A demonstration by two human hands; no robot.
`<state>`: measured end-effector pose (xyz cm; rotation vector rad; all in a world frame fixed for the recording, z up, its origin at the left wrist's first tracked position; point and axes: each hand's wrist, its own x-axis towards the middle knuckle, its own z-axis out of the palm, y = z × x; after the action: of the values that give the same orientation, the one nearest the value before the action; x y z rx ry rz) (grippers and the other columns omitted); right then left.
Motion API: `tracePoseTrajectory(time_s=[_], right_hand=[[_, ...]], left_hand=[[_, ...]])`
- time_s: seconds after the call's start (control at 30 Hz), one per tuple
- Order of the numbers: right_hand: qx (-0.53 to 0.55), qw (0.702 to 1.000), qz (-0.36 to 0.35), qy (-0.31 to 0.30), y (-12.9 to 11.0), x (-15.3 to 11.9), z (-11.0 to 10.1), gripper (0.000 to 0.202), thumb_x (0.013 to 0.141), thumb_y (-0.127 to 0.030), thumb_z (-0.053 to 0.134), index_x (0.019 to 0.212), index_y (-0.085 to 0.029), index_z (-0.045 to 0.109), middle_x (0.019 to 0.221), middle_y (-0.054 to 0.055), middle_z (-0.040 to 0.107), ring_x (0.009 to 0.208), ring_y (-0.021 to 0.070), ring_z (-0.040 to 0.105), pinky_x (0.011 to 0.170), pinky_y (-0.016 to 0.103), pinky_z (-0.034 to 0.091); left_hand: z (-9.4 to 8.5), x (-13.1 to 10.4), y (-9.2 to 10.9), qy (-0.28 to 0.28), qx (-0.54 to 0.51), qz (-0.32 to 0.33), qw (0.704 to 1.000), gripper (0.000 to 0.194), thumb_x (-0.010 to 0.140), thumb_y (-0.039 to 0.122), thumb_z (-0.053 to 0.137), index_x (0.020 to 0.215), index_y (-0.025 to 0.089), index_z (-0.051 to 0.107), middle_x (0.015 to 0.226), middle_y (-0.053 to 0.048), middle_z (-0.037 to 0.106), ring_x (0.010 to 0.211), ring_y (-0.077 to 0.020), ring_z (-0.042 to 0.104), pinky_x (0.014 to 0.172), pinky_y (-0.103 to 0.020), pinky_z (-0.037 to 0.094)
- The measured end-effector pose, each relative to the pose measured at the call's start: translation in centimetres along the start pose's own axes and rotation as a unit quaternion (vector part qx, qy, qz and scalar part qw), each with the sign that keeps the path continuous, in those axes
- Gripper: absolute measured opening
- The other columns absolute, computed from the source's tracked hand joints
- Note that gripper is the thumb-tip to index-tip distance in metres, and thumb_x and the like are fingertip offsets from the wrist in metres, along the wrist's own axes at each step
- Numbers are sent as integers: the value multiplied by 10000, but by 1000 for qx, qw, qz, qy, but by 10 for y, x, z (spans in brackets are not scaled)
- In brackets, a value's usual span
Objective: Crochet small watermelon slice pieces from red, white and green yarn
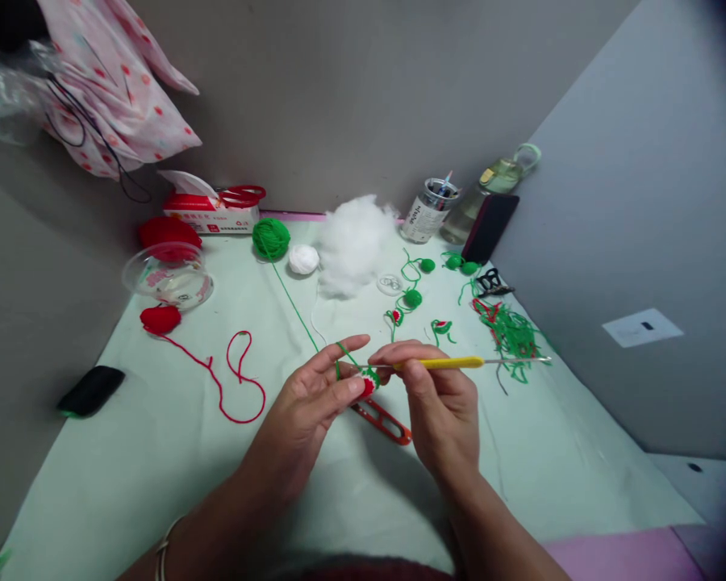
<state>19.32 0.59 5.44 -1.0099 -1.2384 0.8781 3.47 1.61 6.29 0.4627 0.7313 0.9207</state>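
Observation:
Between thumb and fingers, my left hand [318,395] pinches a small crochet piece [369,382] in red, white and green. Green yarn [294,307] loops over its raised finger and runs back to a green yarn ball [271,239]. My right hand [439,399] grips the yellow handle of a crochet hook [451,363]. The hook's working end reaches the crochet piece, though the stitch itself is too small to make out; its other metal end points right. Below the hands, partly covered, lies an orange-red slotted tool [387,423].
Behind the hands are a white yarn ball [303,259] and fluffy stuffing [354,242]. Red yarn [160,319] and a clear tub [181,282] stand left. At right lie green yarn scraps [516,335], small green balls [412,298], a pen can [428,211], a bottle [475,206] and a phone [490,227].

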Motion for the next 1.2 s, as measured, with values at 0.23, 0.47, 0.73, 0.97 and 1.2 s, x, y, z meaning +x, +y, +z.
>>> tracePoseTrajectory(time_s=[0.23, 0.47, 0.73, 0.97, 1.2], right_hand=[[32, 999, 27, -18, 1, 0, -2, 199, 1036, -324, 595, 994, -254, 777, 957, 37, 762, 809, 159, 664, 748, 312, 568], [88, 993, 72, -14, 1, 6, -1, 254, 1022, -406, 605, 905, -214, 722, 875, 41, 750, 675, 140, 625, 670, 300, 560], [7, 1000, -19, -13, -5, -1, 0, 220, 1070, -254, 515, 985, -228, 716, 913, 25, 746, 733, 129, 680, 697, 277, 585], [-290, 918, -261, -72, -1, -10, 0, 254, 978, -102, 605, 1135, -243, 747, 967, 64, 761, 870, 199, 713, 721, 316, 591], [-63, 991, -116, -2, -1, -1, -6, 245, 1042, -176, 532, 1056, -263, 761, 885, 30, 728, 727, 160, 649, 648, 316, 557]], left_hand=[[0, 0, 1, 1, 4, 10, 1000, 673, 833, 214, 832, 1461, 303, 608, 838, 20, 671, 893, -174, 636, 917, -328, 428], [-1, 0, 0, -4, 38, 12, 999, 593, 850, 227, 815, 1413, 294, 644, 855, 14, 663, 833, -158, 588, 881, -322, 414], [-3, -1, -1, 30, 92, 87, 992, 461, 831, 211, 820, 1278, 280, 733, 861, 19, 631, 826, -130, 566, 811, -262, 445], [1, -1, -7, 66, 67, 105, 990, 547, 782, 212, 861, 1305, 251, 705, 813, 38, 639, 750, -97, 565, 748, -221, 467], [-1, 2, 4, 12, -33, -16, 999, 544, 778, 219, 870, 1298, 184, 715, 819, -5, 692, 814, -134, 637, 921, -311, 495]])
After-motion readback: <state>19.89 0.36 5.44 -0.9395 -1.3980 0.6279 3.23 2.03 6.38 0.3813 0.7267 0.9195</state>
